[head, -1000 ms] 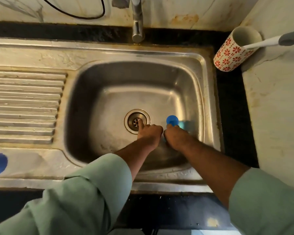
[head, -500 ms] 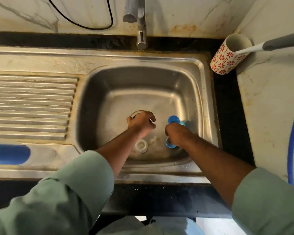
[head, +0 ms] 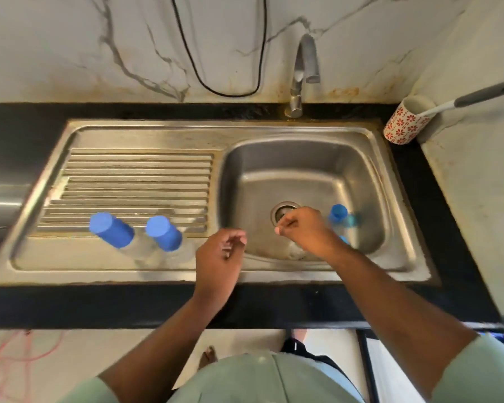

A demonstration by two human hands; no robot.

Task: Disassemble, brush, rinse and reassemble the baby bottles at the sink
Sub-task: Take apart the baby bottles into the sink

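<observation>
Head cam | left hand loosely curled, holding nothing, over sink rim | right hand curled, can't tell if pinching anything | two blue-capped bottles on drainboard

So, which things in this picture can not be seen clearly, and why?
- Head view: parts in the basin under the right hand are hidden by it; only a blue edge shows.
- Bottle in the basin: body blurred, contents unclear.
- Two bottles on the drainboard: clear bodies smeared by motion blur.
- Brush in the cup: head hidden inside, handle cut off by the right edge.
- Left hand: whether it pinches anything is too blurred.
</observation>
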